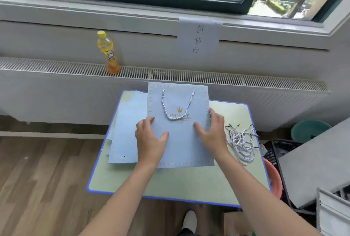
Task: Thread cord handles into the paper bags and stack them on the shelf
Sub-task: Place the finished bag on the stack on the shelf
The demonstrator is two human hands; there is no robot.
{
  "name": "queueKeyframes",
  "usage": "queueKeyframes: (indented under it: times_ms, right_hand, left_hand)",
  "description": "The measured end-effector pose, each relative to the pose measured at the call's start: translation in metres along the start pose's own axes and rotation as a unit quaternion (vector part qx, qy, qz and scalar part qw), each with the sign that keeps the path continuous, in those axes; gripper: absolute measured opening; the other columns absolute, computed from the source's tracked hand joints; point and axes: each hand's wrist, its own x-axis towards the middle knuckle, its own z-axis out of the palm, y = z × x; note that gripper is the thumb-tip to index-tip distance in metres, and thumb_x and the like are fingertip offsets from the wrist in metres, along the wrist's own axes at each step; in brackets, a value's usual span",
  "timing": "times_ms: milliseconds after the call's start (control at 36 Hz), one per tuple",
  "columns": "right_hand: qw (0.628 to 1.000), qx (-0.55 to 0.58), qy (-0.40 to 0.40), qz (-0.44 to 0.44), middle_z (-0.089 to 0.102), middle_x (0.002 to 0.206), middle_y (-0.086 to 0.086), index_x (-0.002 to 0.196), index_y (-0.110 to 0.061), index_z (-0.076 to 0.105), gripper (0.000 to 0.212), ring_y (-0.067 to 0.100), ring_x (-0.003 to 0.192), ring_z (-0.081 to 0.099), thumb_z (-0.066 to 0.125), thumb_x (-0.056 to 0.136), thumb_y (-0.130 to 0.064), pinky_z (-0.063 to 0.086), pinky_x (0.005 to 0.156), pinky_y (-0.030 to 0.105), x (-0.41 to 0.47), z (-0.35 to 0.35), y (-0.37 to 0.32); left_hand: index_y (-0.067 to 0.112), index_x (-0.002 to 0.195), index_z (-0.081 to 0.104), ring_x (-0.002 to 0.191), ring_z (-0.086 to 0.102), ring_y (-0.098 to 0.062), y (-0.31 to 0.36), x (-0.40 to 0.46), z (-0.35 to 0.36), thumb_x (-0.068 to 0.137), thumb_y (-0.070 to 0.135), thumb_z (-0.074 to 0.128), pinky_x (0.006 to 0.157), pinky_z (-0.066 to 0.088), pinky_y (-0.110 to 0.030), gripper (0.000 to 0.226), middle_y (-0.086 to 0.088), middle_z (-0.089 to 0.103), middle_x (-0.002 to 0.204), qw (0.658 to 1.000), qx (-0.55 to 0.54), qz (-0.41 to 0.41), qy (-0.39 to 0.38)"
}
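**Two hands on a blue paper bag**

A blue paper bag [180,131] lies flat on a small green surface [189,182] with a blue edge. The bag has a gold crown and gold letters on its front. A white twisted cord handle [176,107] is already in the bag and hangs in a loop over the letters.

The left hand [149,137] holds the left side of the bag. Its grip is pinching the bag's edge, with the thumb on top and the fingers curled at the side. The right hand [212,129] holds the right side the same way, thumb on top and fingers curled round the edge.

More flat blue bags [123,131] lie under it and stick out to the left. A pile of loose cords [242,141] sits on the surface just right of the right hand.

Behind the surface is a long white heater [56,91]. A yellow drink bottle [108,52] stands on top of it. A paper sign [198,36] hangs under the window.
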Motion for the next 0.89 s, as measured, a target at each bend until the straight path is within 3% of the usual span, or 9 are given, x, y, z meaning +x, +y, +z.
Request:
queueKeyframes:
  times_ms: [56,194,417,556,694,778,889]
  right_hand:
    - [0.999,0.007,-0.022,-0.028,0.034,0.134,-0.005,0.147,-0.022,0.031,0.069,-0.002,0.109,0.039,0.067,0.089,-0.029,0.03,0.086,0.018,-0.007,0.02,-0.034]
    - [0.993,0.02,-0.066,-0.098,0.029,0.145,-0.006,0.149,-0.023,0.029,0.071,0.005,0.128,0.037,0.066,0.089,-0.029,0.03,0.093,0.019,-0.028,0.085,-0.119]
    - [0.962,0.021,-0.176,-0.208,0.03,0.141,-0.005,0.148,-0.028,0.03,0.073,0.007,0.121,0.044,0.069,0.086,-0.032,0.037,0.091,0.025,-0.08,0.206,-0.228]
    - [0.929,0.019,-0.238,-0.284,0.029,0.141,-0.003,0.149,-0.023,0.029,0.074,0.006,0.122,0.042,0.069,0.087,-0.032,0.037,0.086,0.023,-0.104,0.281,-0.293]
    - [0.893,0.033,-0.305,-0.328,0.029,0.141,-0.001,0.148,-0.021,0.031,0.073,0.002,0.113,0.043,0.07,0.087,-0.032,0.038,0.087,0.023,-0.124,0.365,-0.357]
    - [0.877,0.044,-0.333,-0.345,0.027,0.142,-0.004,0.148,-0.022,0.031,0.072,-0.005,0.106,0.038,0.069,0.088,-0.033,0.037,0.088,0.021,-0.135,0.417,-0.393]
    - [0.856,0.049,-0.36,-0.367,0.027,0.143,-0.005,0.148,-0.021,0.031,0.071,0.002,0.11,0.045,0.068,0.088,-0.033,0.037,0.085,0.023,-0.138,0.489,-0.452]
  left_hand:
    - [0.01,0.136,0.043,0.126,0.041,-0.02,-0.011,0.002,-0.038,0.078,0.012,0.077,0.097,0.026,-0.015,0.067,-0.006,0.042,0.134,0.999,-0.031,-0.005,0.017]
    - [0.005,0.141,0.039,0.124,0.041,-0.019,-0.051,0.005,-0.134,0.077,0.007,0.079,0.089,0.02,-0.001,0.076,-0.011,0.04,0.134,0.994,-0.055,-0.025,0.091]
    - [0.009,0.136,0.047,0.121,0.048,-0.026,-0.134,-0.005,-0.275,0.073,0.013,0.082,0.101,0.033,-0.023,0.072,-0.011,0.045,0.127,0.977,-0.011,-0.083,0.194]
    - [0.008,0.137,0.046,0.122,0.046,-0.027,-0.178,-0.009,-0.348,0.075,0.015,0.08,0.102,0.034,-0.027,0.071,-0.011,0.044,0.128,0.958,0.013,-0.127,0.256]
    - [0.006,0.141,0.042,0.126,0.043,-0.027,-0.217,-0.001,-0.418,0.079,0.012,0.077,0.096,0.028,-0.02,0.072,-0.015,0.041,0.135,0.937,0.055,-0.177,0.297]
    - [0.008,0.143,0.04,0.131,0.038,-0.027,-0.243,0.01,-0.461,0.079,0.017,0.077,0.099,0.026,-0.025,0.074,-0.013,0.041,0.138,0.921,0.096,-0.202,0.319]
    - [0.008,0.145,0.036,0.134,0.034,-0.028,-0.277,0.042,-0.523,0.081,0.02,0.075,0.107,0.023,-0.028,0.076,-0.016,0.04,0.14,0.905,0.119,-0.232,0.336]
